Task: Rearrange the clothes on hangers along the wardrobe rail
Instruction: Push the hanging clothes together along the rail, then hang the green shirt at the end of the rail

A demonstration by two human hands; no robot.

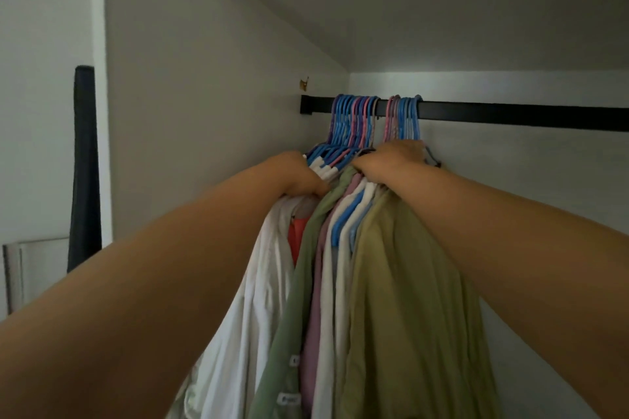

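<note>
A black wardrobe rail (510, 116) runs from the left wall to the right. Two bunches of blue and pink hangers (354, 122) hook over its left end, with a small gap between the bunches. Below hang white shirts (258, 282), a sage green shirt (299, 282), a mauve garment (315, 316) and an olive shirt (408, 299). My left hand (299, 177) grips the shoulders of the left bunch. My right hand (391, 160) grips the hanger necks of the right bunch. Both sets of fingertips are hidden among the clothes.
The wardrobe's left wall (204, 112) stands close beside the clothes, with a small brass hook (304, 83) on it. A dark cloth (84, 163) hangs outside at the far left. The right stretch of the rail bears no hangers.
</note>
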